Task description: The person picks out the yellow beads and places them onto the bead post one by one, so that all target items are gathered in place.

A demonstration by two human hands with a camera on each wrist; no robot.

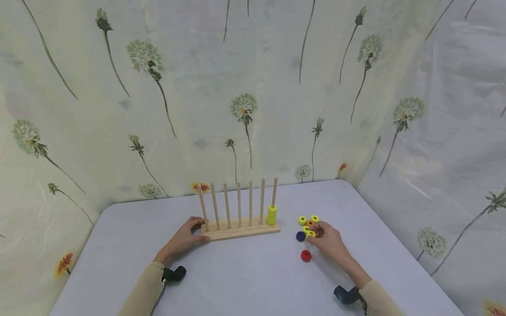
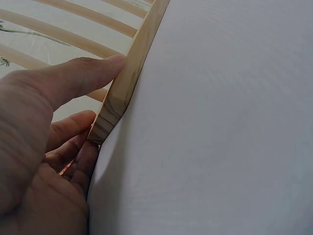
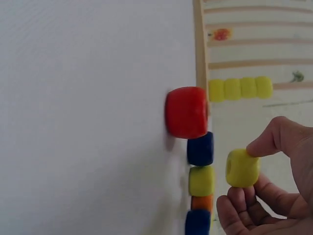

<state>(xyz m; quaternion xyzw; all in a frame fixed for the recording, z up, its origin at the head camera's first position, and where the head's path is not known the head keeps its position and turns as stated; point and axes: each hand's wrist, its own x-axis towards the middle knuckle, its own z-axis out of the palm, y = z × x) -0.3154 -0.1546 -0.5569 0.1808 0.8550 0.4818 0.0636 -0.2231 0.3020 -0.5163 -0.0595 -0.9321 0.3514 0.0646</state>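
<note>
A wooden peg stand [image 1: 245,231] with several upright pegs stands on the table. My left hand [image 1: 186,237] grips its left end; in the left wrist view the thumb lies on the front edge of the base, with the other fingers round the end. Yellow beads [image 1: 272,215] are stacked on the rightmost peg. My right hand [image 1: 331,242] pinches a yellow bead [image 3: 243,168] between thumb and fingers, off the table. Around that hand lie loose yellow beads [image 1: 302,220], an orange bead [image 1: 310,224], a dark blue bead [image 1: 301,236] and, nearer me, a red bead [image 1: 306,256].
The white table [image 1: 245,281] reaches back to a curtain [image 1: 197,101] printed with dandelions, which also hangs at both sides. In the right wrist view a second blue bead [image 3: 197,223] shows at the bottom. Each wrist wears a dark camera mount [image 1: 174,274].
</note>
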